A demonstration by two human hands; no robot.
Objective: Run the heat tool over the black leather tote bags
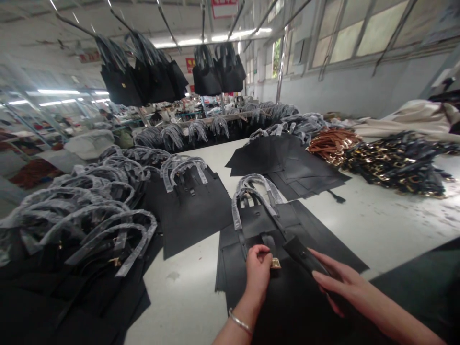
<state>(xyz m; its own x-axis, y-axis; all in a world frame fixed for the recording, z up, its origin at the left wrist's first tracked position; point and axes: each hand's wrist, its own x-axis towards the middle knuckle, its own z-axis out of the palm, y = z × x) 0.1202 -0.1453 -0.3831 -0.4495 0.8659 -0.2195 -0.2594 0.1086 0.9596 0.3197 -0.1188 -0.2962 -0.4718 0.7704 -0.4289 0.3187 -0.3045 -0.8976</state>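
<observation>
White flat-topped worktable [187, 287] across the foreground. On its left, a heap of black bags with arched, clear-plastic-wrapped handles [89, 215]. Centre: one flat black leather-look bag [287, 299] with two similar handles, lying beneath both hands, handles pointing away from the person. Right hand [345, 280], over the bag's right side: thumb and fingers closed on a long black leather-look strap [305, 258], its far end angled toward the handles. Left hand [258, 270], nearer the bag's middle: thumb and fingertips pinching a small rectangular gold metal clasp [276, 263], which sits right at the fingertips, on the side facing the strap.
</observation>
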